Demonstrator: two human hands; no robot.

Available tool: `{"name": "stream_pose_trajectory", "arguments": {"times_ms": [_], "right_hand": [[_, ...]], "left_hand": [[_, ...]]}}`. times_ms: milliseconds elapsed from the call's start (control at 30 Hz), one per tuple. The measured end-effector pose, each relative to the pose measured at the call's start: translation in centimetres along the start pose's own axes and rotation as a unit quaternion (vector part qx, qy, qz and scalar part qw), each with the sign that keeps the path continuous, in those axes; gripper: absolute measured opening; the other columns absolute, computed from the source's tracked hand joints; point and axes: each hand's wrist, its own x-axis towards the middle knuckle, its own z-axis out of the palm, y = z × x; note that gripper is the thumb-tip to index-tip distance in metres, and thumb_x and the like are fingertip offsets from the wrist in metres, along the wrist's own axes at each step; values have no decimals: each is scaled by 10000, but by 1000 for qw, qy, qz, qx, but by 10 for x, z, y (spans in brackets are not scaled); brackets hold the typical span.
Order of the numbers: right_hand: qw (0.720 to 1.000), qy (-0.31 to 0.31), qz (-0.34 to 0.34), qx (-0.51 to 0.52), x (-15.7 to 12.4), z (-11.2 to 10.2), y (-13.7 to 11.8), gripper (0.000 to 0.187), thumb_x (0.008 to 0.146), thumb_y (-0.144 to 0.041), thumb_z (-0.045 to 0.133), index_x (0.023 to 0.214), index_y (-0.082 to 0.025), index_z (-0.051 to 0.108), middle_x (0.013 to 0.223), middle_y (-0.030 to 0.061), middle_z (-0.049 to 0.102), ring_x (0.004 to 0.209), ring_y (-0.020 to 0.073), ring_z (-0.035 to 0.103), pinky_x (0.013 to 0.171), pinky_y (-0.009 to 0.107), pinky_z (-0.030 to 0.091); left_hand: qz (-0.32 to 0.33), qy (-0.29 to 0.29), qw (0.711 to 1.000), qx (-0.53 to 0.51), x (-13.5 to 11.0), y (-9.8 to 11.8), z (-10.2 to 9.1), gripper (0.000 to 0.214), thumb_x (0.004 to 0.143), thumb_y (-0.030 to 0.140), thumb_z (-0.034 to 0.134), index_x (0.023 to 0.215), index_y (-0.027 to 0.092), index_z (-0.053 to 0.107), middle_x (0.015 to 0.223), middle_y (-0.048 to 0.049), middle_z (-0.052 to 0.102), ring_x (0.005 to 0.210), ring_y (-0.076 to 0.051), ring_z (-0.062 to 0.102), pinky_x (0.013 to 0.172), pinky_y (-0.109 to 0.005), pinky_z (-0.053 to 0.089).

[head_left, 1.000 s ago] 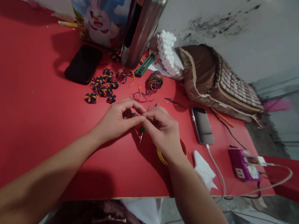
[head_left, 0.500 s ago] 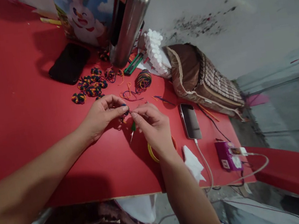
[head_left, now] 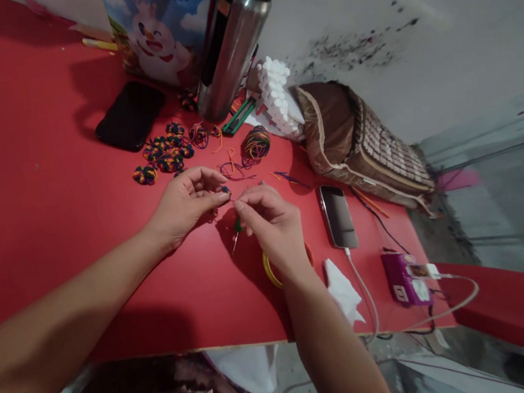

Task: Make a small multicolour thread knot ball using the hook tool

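My left hand (head_left: 189,203) pinches a small dark, multicoloured yarn piece (head_left: 225,190) between thumb and fingertips; most of it is hidden. Just to its right, the thumb and index finger of my right hand (head_left: 265,219) are closed on a thin thread running from that piece. Under the right hand's fingers hangs a green-handled tool (head_left: 237,226) with a thin metal shaft pointing down; its tip is too small to make out. Beyond the hands lie several knotted yarn pieces (head_left: 168,151) in orange, green and purple, and a ball of yarn (head_left: 255,144) with loose strands.
On the red table (head_left: 65,152) are a black phone (head_left: 130,116), a steel flask (head_left: 235,44), a green cutter (head_left: 238,117) and a brown bag (head_left: 361,137). A charging phone (head_left: 337,215), a purple power block (head_left: 403,279) and white tissue (head_left: 342,289) sit right. A yellow ring-shaped object (head_left: 270,270) is partly behind my right wrist.
My right hand has drawn slightly away from my left, and a short length of thread shows between them. The whole view has shifted a little.
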Motion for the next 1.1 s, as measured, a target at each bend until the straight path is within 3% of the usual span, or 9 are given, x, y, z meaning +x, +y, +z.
{"name": "stream_pose_trajectory", "arguments": {"times_ms": [133,233,333,433,533,767,1100], "right_hand": [[992,22,39,119,-3,3,-4,128,879,-302,841,782,-247,777,1009,3,706,550,66,529,504,278,476],[978,0,73,197,-3,5,-6,135,878,-325,827,787,-244,770,1031,23,760,559,81,574,468,265,504],[966,-19,103,236,0,7,-5,133,886,-362,809,826,-249,772,1016,33,795,650,102,632,552,251,569],[956,-29,110,269,4,7,-2,158,886,-406,805,854,-262,751,993,17,797,710,111,670,647,262,613],[952,-37,104,285,5,7,-1,171,879,-421,815,866,-262,751,924,7,778,750,125,703,693,269,626],[958,-26,75,275,-1,12,-3,180,902,-419,801,849,-267,720,912,-3,726,746,129,659,796,309,617],[961,-30,14,275,-4,13,-2,153,898,-374,821,822,-266,745,839,-5,681,786,155,621,933,354,576]], "left_hand": [[-12,25,1000,-1,-3,3,0,305,695,159,918,960,186,771,801,34,676,539,-78,598,481,-222,545],[-18,1,1000,7,-5,3,1,261,735,153,875,989,184,825,701,28,681,455,-73,550,422,-209,465],[-15,-20,1000,-9,-6,1,1,148,776,156,831,922,173,854,659,-9,722,530,-112,637,515,-223,525],[9,-10,1000,-5,-8,0,3,134,785,149,832,910,173,873,795,-42,808,582,-99,646,603,-233,557],[17,-1,1000,5,-10,1,5,184,758,130,861,935,178,878,909,-53,841,673,-111,687,693,-252,590],[56,1,998,36,-12,4,10,166,740,141,868,902,179,865,910,-47,841,823,-155,761,841,-286,628],[56,34,997,47,-12,7,13,161,696,146,845,857,145,843,754,-35,792,651,-132,701,678,-262,578]]}}
